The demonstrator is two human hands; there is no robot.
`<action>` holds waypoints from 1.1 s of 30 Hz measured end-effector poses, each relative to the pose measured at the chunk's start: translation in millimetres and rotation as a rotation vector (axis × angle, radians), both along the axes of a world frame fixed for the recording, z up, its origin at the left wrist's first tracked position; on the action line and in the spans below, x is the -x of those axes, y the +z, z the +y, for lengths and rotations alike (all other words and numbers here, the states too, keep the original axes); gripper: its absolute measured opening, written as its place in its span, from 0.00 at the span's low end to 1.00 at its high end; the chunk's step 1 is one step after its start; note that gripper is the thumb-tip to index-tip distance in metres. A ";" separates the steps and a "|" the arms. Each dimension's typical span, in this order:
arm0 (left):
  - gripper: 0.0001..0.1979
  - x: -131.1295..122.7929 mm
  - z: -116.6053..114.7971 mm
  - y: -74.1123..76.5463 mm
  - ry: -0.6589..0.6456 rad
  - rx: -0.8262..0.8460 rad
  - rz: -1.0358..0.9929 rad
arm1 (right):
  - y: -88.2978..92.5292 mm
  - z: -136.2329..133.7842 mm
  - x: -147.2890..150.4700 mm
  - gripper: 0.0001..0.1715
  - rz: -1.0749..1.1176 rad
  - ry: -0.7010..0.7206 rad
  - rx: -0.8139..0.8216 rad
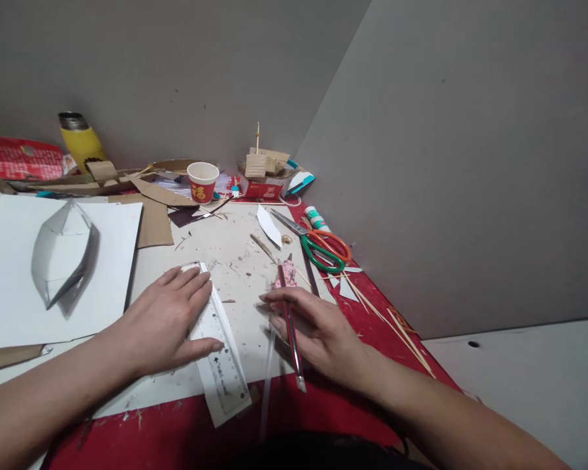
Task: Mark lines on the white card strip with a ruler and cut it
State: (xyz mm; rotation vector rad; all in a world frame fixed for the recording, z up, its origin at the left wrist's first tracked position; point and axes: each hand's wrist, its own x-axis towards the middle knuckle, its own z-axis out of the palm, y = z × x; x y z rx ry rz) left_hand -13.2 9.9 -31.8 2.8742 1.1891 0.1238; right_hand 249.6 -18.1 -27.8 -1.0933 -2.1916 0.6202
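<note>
My left hand (171, 320) lies flat with its fingers stretched out, pressing on a clear plastic ruler (225, 375). Under the ruler is a narrow strip of white paper (216, 411). A red and black pencil (290, 329) slants across the fingers of my right hand (318, 326), which is closed loosely around it. One pencil end points away from me, the other down toward the front edge. A translucent thin stick (267, 391) lies beside that hand, and a crumpled pink piece (287, 273) sits just beyond its fingertips.
On the left, a folded paper boat shape (61, 251) rests on white sheets (4, 261). Scissors (323, 247), a white leaf-shaped cutout (268, 226) and thin sticks (372, 310) lie to the right. A paper cup (203, 183), a cardboard boat model (264, 176) and a yellow bottle (81, 140) stand behind.
</note>
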 end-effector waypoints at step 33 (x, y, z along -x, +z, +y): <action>0.16 -4.4 -18.2 -2.8 -0.398 -0.099 -0.105 | 14.5 60.5 36.4 0.26 -0.469 0.137 -0.283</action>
